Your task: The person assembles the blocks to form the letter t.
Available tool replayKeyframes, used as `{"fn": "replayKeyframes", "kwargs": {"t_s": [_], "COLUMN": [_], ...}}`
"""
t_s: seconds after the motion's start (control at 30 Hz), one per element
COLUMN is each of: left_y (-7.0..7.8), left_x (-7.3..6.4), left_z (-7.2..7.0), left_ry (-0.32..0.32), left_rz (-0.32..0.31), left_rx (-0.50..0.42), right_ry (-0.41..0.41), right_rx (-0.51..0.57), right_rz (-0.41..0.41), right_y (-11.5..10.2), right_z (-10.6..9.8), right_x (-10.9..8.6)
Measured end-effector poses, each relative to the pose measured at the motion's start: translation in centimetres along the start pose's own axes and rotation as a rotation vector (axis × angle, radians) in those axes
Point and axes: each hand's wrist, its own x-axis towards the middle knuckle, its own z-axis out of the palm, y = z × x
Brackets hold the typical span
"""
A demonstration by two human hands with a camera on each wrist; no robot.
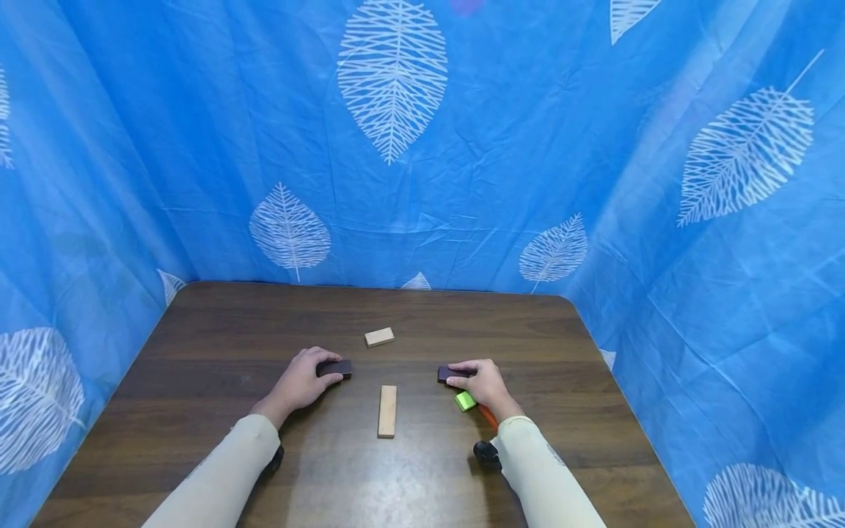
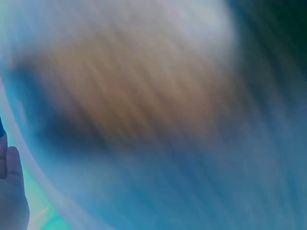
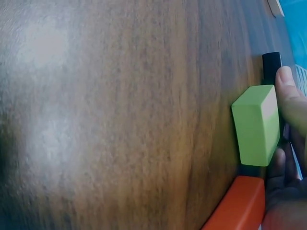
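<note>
Head view: table (image 1: pixel 198 323) edged by blue curtain, bare wood at frame centre. Left dark block (image 1: pixel 335 367) gripped under left hand (image 1: pixel 300 381) fingers; right dark block (image 1: pixel 452 374) pinched by right hand (image 1: pixel 485 383), green block (image 1: pixel 465 400) just beside.

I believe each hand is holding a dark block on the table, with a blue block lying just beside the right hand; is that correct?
Not quite: the block beside the right hand is green, not blue, as the right wrist view shows plainly. The rest stands: the left hand holds one dark block and the right hand holds the other dark block, both on the table.
</note>
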Motion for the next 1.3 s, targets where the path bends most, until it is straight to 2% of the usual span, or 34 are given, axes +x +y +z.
{"fn": "replayKeyframes", "kwargs": {"t_s": [0.13,0.3,0.47,0.57,0.7,0.83,1.3], "left_y": [1.0,2.1,2.7,3.3,4.0,4.5,4.8], "left_x": [-0.1,0.0,0.4,0.7,0.9,0.9,0.9], "left_z": [0.9,2.2,3.4,4.0,4.5,5.1,5.7], "left_ry": [0.022,0.029,0.034,0.022,0.019,0.018,0.004], "left_rz": [0.048,0.076,0.088,0.073,0.053,0.059,0.069], "left_rx": [-0.016,-0.019,0.041,0.077,0.089,0.091,0.085], "right_ry": [0.006,0.014,0.017,0.021,0.022,0.018,0.018], "right_rx": [-0.008,-0.011,-0.022,-0.026,-0.027,-0.030,-0.009], "right_rz": [0.004,0.002,0.005,0.016,0.013,0.016,0.033], "right_y": [0.0,0.0,0.1,0.0,-0.1,-0.3,-0.5], "right_z": [-0.1,-0.3,-0.3,-0.3,-0.2,0.0,0.0], "right_x": [-0.1,-0.3,-0.4,-0.3,-0.3,-0.4,-0.5]}}
